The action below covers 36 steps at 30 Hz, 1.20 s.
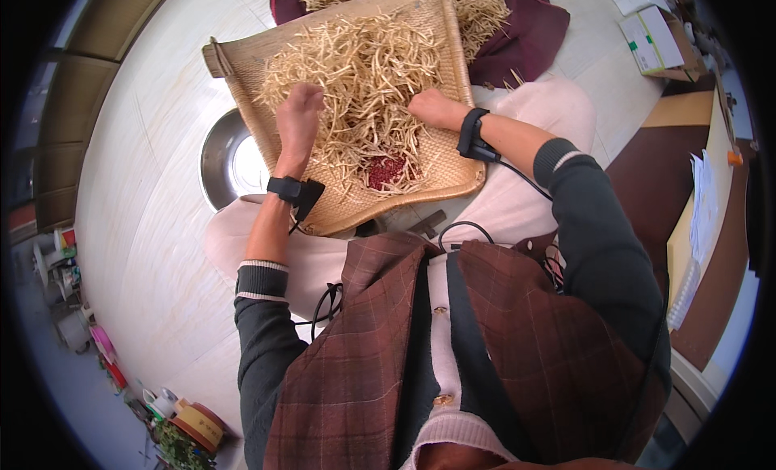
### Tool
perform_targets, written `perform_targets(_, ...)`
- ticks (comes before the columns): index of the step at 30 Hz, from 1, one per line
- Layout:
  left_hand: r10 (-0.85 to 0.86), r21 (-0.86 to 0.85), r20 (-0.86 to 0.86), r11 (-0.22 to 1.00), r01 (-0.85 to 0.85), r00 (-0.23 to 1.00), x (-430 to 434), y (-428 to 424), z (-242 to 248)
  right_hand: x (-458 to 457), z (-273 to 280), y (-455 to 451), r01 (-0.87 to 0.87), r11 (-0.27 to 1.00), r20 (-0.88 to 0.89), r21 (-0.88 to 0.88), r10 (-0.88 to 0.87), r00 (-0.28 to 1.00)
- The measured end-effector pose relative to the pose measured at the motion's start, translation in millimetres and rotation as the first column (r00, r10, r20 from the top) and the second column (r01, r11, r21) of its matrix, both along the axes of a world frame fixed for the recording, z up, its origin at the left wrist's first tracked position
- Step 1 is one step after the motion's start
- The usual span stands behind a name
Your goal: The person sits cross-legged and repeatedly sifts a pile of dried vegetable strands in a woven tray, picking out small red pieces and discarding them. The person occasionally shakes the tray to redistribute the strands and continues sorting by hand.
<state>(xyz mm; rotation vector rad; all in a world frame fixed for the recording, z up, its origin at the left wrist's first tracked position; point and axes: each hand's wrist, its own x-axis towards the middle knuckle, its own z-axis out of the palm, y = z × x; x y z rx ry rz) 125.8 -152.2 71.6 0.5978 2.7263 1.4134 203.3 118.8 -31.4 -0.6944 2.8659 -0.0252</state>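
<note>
A woven winnowing basket (445, 161) rests over my lap, heaped with dry, pale bean pods (364, 64). Small dark red beans (385, 170) lie in a pile near its lower edge, partly covered by pods. My left hand (298, 115) is over the left side of the heap with its fingers curled; whether anything is between them cannot be told. On the right side of the pods, my right hand (435, 109) is curled at the heap's edge, its fingertips hidden. Both wrists carry black straps with small devices and cables.
A shiny metal basin (219, 161) stands on the floor, partly under the basket's left edge. Beyond the basket, more pods lie on a dark red cloth (539, 33). A white cardboard box (652, 42) is at the upper right, and a potted plant (179, 443) at the lower left.
</note>
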Motion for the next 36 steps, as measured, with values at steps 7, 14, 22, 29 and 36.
perform_targets(7,0.083,-0.046,0.037,0.996,-0.082,0.996,-35.3,-15.3,2.8,-31.6,72.7,-11.0,0.263,0.950,0.175,-0.168,-0.234,0.956)
perform_targets(14,0.242,-0.503,0.015,0.840,-0.202,0.970,-124.8,-48.4,-10.1,-114.1,111.1,38.3,0.635,0.702,0.177,-0.323,-0.614,0.769)
perform_targets(22,0.060,-0.042,0.480,0.998,-0.045,0.875,-129.3,-41.6,-44.4,-141.0,33.0,47.2,0.781,0.366,0.599,-0.506,-0.503,0.624)
perform_targets(29,-0.269,0.421,0.660,0.906,-0.049,0.702,-79.5,1.8,-24.7,-119.0,52.1,-10.5,0.761,0.158,0.732,-0.630,-0.207,0.649)
perform_targets(36,-0.196,0.515,0.532,0.847,-0.131,0.824,-60.8,25.0,16.2,-96.3,96.1,-32.6,0.621,0.061,0.579,-0.782,-0.298,0.759)
